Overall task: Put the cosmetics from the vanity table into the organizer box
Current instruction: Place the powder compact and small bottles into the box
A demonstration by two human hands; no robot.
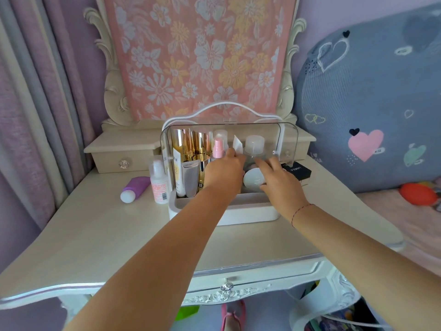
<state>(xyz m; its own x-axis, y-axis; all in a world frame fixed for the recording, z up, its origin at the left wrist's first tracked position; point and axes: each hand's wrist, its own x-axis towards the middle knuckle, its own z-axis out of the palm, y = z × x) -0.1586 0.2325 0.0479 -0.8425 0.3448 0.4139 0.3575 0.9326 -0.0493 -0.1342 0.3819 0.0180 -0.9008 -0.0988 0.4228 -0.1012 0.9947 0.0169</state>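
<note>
Lilac walls and pink-grey curtains frame a cream carved desk (100, 235), its mirror covered by a floral pink cloth (202, 56). At 9 o'clock from the organizer box (238, 212), a purple tube (133, 187) lies on its side on the desk, and just beside the box's left wall a clear bottle with a pink label (158, 180) stands upright. Inside the box, under its raised clear lid (290, 139), gold bottles (191, 142), a cream tube (178, 173), a silver tube (191, 177) and a pink spray bottle (217, 148) stand on the left. The left hand (224, 173) reaches in, fingers pinching a small white sachet (238, 144). A frosted-cap bottle (254, 145) and a white round compact (253, 179) sit on the right. The right hand (280, 177) is spread, fingers loose over the compact. At 3 o'clock outside the box lies a black box (299, 170). Further right, a grey heart-print cushion (370, 103) leans on the bed.
</note>
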